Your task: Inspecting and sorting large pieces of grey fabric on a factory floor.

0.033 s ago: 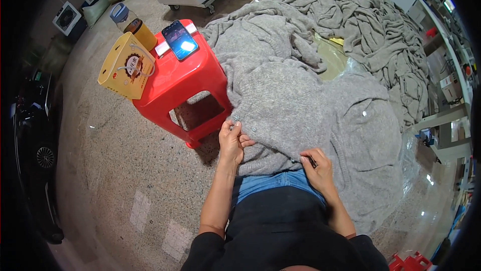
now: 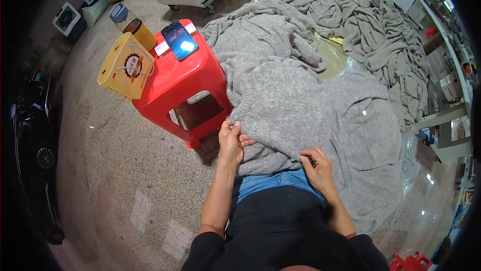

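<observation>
Left hand (image 2: pixel 231 143) pinches the edge of the grey sweater (image 2: pixel 295 105) near a small button; fingers closed on the knit. Right hand (image 2: pixel 316 167) also closed on the hem, with a thin dark thing between the fingers, maybe a needle or small tool, too small to tell. The sweater lies across the lap and spreads onto the floor (image 2: pixel 115 171), part of it on clear plastic sheet (image 2: pixel 426 171).

Risks, as I judge them: knit is loose and stretchy, so pulling with both hands could distort the edge or snag a loop. If the dark thing is sharp, it could prick a finger or catch yarn. A button could pop off and roll away on speckled floor, hard to find. Sweater drags on the floor, may pick up dirt.

Red stool (image 2: pixel 185 78) just beside the left hand; a tug on the sweater that brushes it could jolt the phone (image 2: pixel 179 39) near its far edge. Yellow box (image 2: pixel 124 68) leans at the stool's left side, jar (image 2: pixel 131 24) behind.

Hard to see: what the right fingers hold, how many buttons, sweater's front under the folds. Grey pile (image 2: pixel 361 15) beyond is one tangle, count unclear. Picture rim dark and bent; shelves (image 2: pixel 451 70) at right cut off.
</observation>
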`<action>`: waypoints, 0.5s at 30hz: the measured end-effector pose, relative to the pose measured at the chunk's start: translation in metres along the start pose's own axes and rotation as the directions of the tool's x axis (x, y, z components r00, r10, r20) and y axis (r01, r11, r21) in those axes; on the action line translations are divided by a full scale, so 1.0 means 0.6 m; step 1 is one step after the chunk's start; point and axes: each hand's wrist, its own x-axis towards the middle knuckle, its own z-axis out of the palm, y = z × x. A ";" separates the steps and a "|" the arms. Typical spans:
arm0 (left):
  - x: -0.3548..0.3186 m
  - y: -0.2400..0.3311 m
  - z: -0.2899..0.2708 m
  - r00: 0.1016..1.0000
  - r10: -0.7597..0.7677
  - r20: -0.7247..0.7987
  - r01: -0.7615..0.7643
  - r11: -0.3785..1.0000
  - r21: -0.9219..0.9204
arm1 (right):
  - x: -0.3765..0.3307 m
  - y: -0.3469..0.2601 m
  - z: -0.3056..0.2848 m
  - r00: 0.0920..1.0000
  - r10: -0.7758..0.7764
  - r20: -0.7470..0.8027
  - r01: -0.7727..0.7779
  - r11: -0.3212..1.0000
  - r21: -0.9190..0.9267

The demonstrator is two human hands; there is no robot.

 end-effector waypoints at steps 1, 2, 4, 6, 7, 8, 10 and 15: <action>-0.004 -0.002 0.001 1.000 0.002 -0.006 -0.002 1.000 0.000 | -0.001 -0.003 0.001 0.999 -0.034 -0.034 0.033 0.999 -0.008; -0.003 -0.001 0.004 1.000 -0.013 -0.003 0.013 1.000 0.006 | 0.000 -0.007 0.001 0.996 -0.066 -0.067 0.065 0.998 -0.018; 0.006 0.007 0.008 0.999 -0.006 -0.046 0.006 1.000 0.008 | 0.011 -0.024 0.003 0.992 -0.087 -0.096 0.076 0.991 -0.112; 0.009 0.004 -0.005 0.999 -0.029 -0.019 0.030 1.000 0.004 | 0.008 -0.016 0.000 0.987 -0.111 -0.120 0.084 0.974 -0.209; 0.012 0.004 -0.002 0.999 -0.028 -0.028 0.028 1.000 -0.008 | 0.009 0.007 0.000 0.991 -0.105 -0.085 0.089 0.980 -0.177; 0.017 0.003 -0.001 0.999 -0.027 -0.041 0.026 0.999 -0.021 | 0.012 0.025 0.002 0.994 -0.101 -0.045 0.093 0.985 -0.142; 0.026 0.000 0.002 0.999 -0.039 -0.028 0.038 0.999 -0.024 | 0.021 0.043 0.004 0.992 0.119 -0.046 -0.116 0.991 0.073; 0.051 -0.005 -0.004 0.992 -0.044 -0.115 0.045 0.999 0.009 | 0.041 0.029 -0.009 0.810 0.558 0.179 -0.524 0.552 0.649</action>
